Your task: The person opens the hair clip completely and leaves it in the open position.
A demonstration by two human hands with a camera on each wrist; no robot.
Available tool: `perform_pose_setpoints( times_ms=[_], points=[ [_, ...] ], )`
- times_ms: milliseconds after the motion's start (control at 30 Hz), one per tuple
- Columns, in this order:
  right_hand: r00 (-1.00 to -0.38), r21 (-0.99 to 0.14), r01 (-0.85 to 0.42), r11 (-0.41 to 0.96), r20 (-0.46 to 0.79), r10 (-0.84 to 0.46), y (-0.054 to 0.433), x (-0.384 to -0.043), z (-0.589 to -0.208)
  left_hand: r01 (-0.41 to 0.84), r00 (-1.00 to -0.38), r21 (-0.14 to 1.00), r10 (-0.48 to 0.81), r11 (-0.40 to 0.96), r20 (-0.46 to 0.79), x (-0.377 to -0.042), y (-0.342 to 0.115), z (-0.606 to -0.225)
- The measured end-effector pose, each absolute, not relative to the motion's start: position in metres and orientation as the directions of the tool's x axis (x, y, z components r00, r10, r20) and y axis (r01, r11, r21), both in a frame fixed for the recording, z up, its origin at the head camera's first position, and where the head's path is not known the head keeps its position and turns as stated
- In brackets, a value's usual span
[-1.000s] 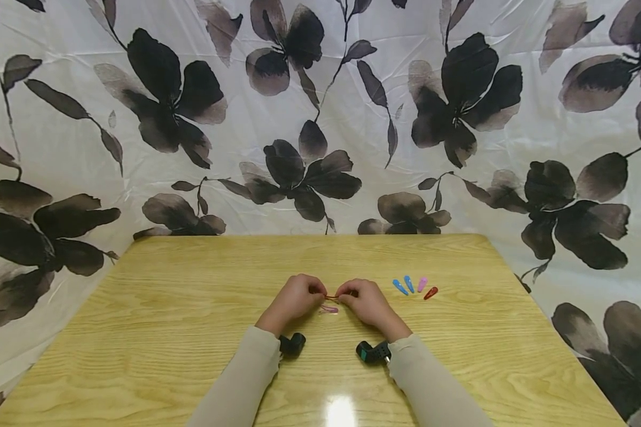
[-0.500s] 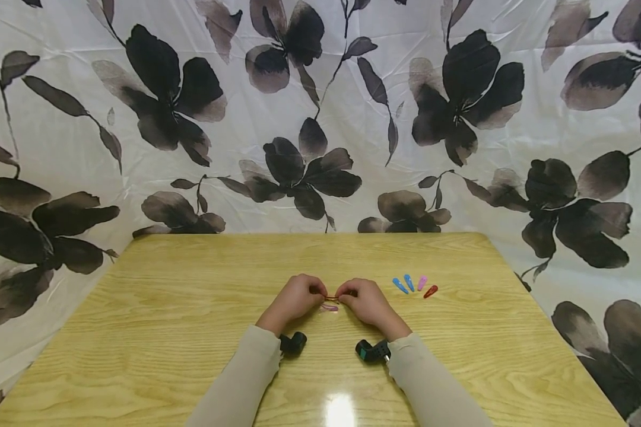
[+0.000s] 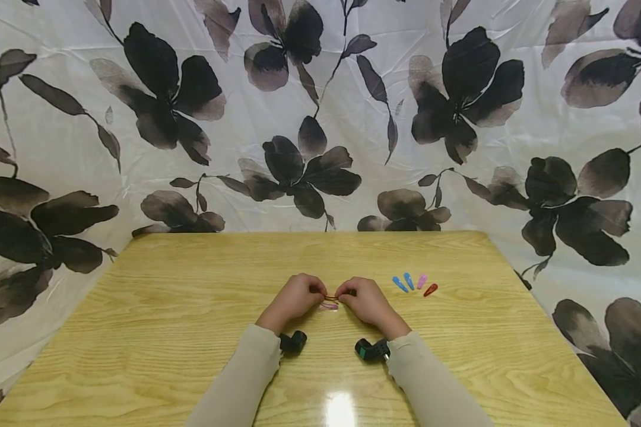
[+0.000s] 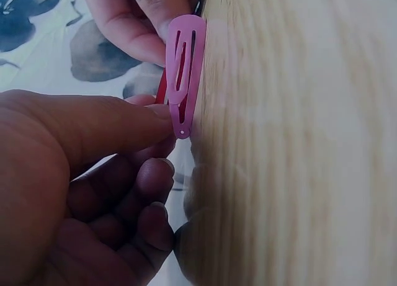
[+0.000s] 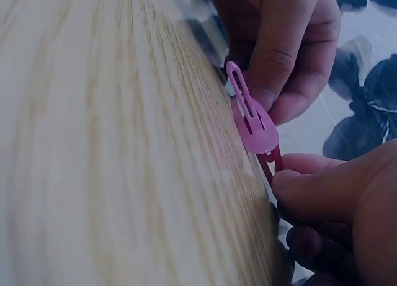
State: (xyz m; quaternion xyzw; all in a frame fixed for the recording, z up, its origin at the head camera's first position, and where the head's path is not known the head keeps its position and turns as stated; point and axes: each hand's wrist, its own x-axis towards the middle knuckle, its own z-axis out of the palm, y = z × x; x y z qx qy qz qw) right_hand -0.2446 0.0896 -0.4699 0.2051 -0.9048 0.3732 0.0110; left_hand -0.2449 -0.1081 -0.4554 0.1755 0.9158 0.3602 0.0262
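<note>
In the head view, the left hand (image 3: 295, 298) and right hand (image 3: 367, 301) meet over the middle of the table, fingertips a short gap apart. Between them they pinch a red snap hair clip (image 3: 331, 298) by its two ends. On the near side of it lies a pink snap hair clip (image 3: 329, 307). From the left wrist, this pink clip (image 4: 180, 95) covers most of the red clip (image 4: 162, 87). The right wrist view has the pink clip (image 5: 265, 139) with its tongue and frame sprung apart, and part of the red clip (image 5: 265, 167) at the fingertips.
To the right of the hands lie two blue hair clips (image 3: 400, 284) (image 3: 409, 281), another pink clip (image 3: 422, 281) and another red clip (image 3: 430, 290). They rest on a wood-grain table (image 3: 192, 332). A white floral cloth (image 3: 374, 136) hangs behind its far edge.
The whole head view has shifted very slightly. Both hands keep pinching the red hair clip in the same place, and the other clips lie where they were.
</note>
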Motion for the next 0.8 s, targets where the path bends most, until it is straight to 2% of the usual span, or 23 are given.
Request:
perform_pose_setpoints(
  times_ms=[800],
  points=[
    [-0.906, -0.648, -0.404, 0.645, 0.188, -0.379, 0.096, -0.244, -0.463, 0.279, -0.948, 0.670, 0.308, 0.688, 0.079, -0.240, -0.104, -0.442]
  ],
)
